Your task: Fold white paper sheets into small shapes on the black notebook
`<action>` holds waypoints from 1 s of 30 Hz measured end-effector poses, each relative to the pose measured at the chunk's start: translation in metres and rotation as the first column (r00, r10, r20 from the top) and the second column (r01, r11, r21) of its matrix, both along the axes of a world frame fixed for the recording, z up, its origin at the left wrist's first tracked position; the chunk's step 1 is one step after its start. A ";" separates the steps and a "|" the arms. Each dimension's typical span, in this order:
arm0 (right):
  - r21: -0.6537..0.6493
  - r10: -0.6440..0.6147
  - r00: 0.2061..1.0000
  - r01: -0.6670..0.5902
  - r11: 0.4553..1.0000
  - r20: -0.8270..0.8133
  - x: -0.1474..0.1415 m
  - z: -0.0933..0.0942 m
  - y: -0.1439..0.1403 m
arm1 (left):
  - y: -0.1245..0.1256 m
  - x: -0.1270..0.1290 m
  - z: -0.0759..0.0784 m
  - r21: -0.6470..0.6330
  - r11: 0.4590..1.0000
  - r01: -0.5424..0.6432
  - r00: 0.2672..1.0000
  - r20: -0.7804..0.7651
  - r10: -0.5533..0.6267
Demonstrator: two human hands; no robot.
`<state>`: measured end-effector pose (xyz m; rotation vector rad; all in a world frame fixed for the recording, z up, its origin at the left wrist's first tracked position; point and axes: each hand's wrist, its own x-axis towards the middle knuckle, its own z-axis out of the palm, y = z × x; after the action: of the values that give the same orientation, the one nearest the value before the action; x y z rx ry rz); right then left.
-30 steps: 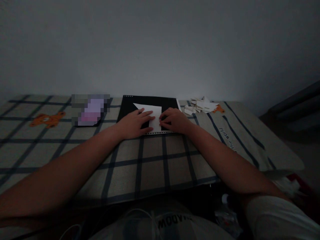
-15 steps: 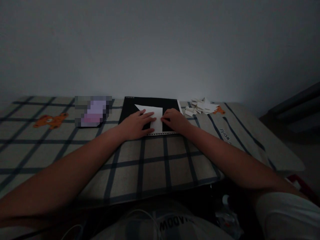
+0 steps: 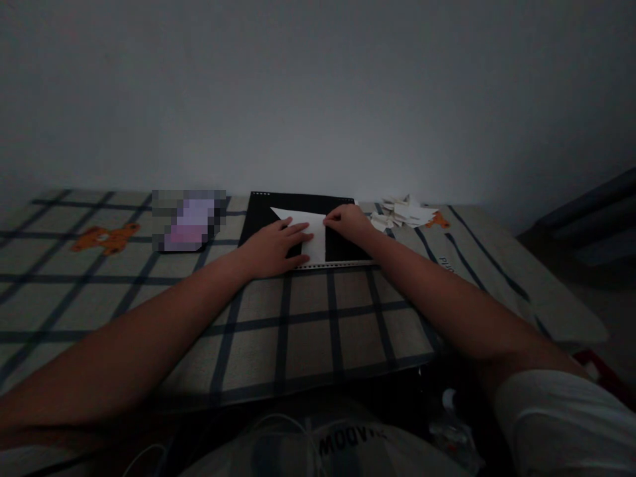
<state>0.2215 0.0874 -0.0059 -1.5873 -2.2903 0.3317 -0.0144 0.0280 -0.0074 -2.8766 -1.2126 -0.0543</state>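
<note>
A folded sheet of white paper [image 3: 317,242] with a pointed upper left corner lies on a black spiral-bound book [image 3: 261,211]. My left hand [image 3: 272,249] rests palm down over the left part of the paper, its fingers spread across it. At the paper's upper right edge, my right hand [image 3: 352,225] has thumb and fingertips pinched together on the paper. Part of the paper's left side is hidden under my left hand.
A checked cloth [image 3: 258,338] covers the table. Left of the book lies a phone [image 3: 191,222], its screen pixelated. Several white paper pieces [image 3: 405,212] are heaped to the right. The wall [image 3: 308,99] stands behind. A plastic bottle [image 3: 450,427] shows below the table edge.
My right hand has moved up along the paper's right edge, from its middle to near the top corner. My left hand keeps its place on the paper. The view has shifted slightly.
</note>
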 end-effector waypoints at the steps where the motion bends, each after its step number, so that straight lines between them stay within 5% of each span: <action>1: 0.003 -0.010 1.000 0.010 1.000 0.003 -0.002 0.000 0.002 | 0.000 0.000 0.000 -0.001 1.000 0.001 1.000 0.000 -0.001; 8: 0.076 -0.024 0.998 0.019 0.997 0.060 -0.008 -0.001 0.003 | -0.002 0.001 0.003 -0.008 1.000 -0.011 1.000 -0.013 0.011; 14: 0.189 0.040 0.971 -0.086 0.978 0.236 -0.007 -0.006 -0.022 | -0.001 0.001 0.003 -0.007 1.000 -0.011 1.000 -0.023 0.011; 30: 0.106 0.191 0.947 -0.224 0.969 0.257 -0.004 0.003 -0.080 | -0.003 0.003 0.004 -0.034 0.999 -0.021 1.000 -0.009 0.021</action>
<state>0.2177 0.0078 -0.0031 -1.3903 -2.6144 0.0288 -0.0116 0.0253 -0.0031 -2.8896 -1.2546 -0.0206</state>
